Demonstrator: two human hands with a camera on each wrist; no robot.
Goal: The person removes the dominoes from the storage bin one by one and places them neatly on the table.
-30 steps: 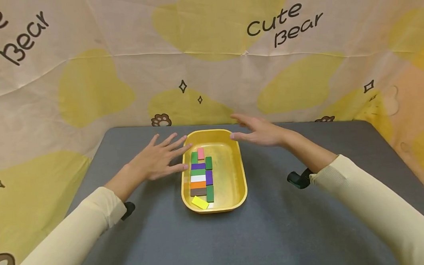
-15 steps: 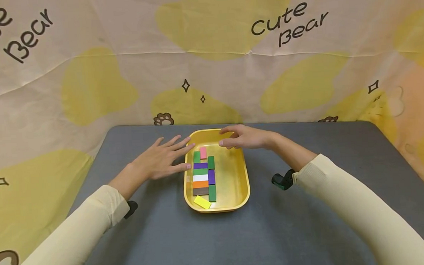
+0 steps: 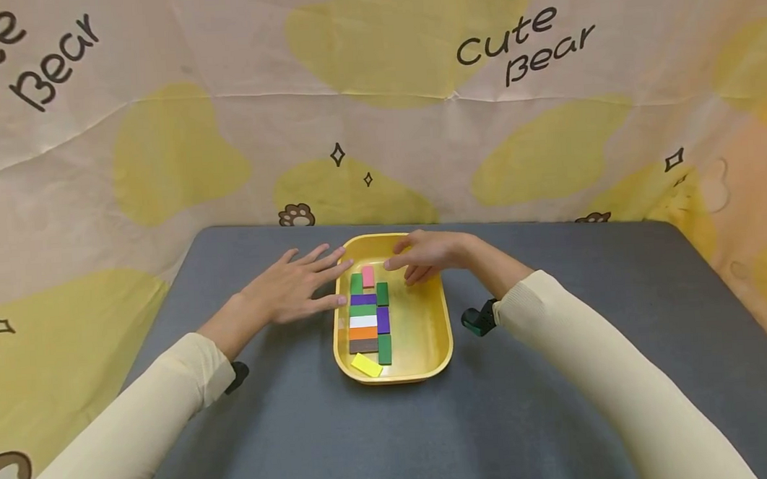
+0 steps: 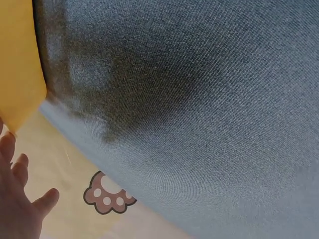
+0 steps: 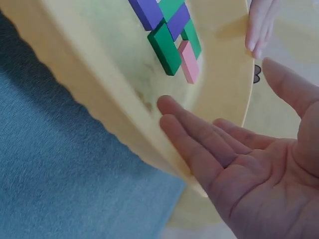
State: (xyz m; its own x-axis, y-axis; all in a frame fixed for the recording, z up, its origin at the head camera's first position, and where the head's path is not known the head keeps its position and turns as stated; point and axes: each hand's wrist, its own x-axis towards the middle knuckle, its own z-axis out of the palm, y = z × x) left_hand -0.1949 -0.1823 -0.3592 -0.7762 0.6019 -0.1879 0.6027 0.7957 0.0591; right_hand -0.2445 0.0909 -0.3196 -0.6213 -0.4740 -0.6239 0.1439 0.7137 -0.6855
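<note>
**Likely light, stiff, slick**

Counter [image 3: 394, 441] carries yellow tray [image 3: 420, 339] — grab opposite rims. Your left hand [image 3: 291, 284]: spread, empty, at left rim. Right hand [image 3: 428, 254]: empty, loose-fingered, over far end. Blocks [image 3: 383, 320] inside, left side — pinch long edges.

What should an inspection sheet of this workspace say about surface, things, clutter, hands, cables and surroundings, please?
Surface: grey table, in shadow near the arms.
Things: yellow tray on the table; eleven coloured blocks inside, toward its left side; the yellow block lies askew at the near end.
Clutter: nothing seen.
Hands: left hand at the tray's left rim, fingers spread, contact unclear; right hand over the tray's far right part, holding nothing.
Cables: nothing seen.
Surroundings: cloth behind, printed "Cute Bear".
</note>
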